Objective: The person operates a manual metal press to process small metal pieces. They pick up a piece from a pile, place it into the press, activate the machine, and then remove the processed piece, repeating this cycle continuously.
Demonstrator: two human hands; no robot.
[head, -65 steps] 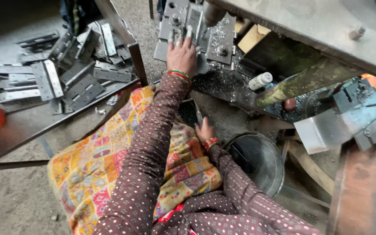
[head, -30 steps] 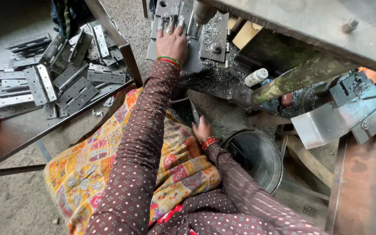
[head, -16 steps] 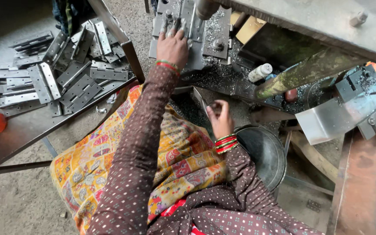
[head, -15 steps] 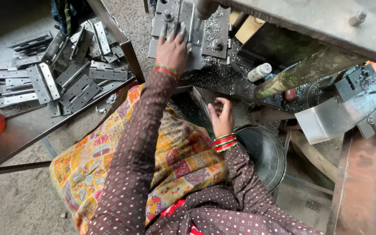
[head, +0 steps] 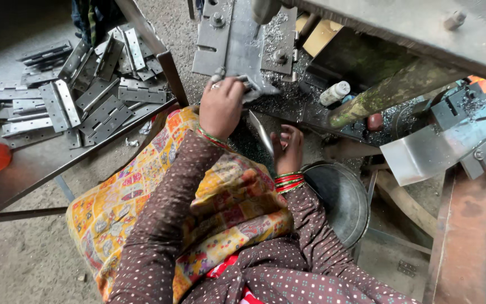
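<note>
Dusty concrete floor (head: 23, 264), rusty steel table (head: 29, 169), daylight from above

Soft daylight, sharp centre, dark top-left corner, edges slightly warped.

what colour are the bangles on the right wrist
Red and green bangles on the right hand, seen in the head view.

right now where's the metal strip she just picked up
In the head view it stands tilted in the right hand, centre frame, just below the left hand at the metal jig plate: metal strip.
</note>
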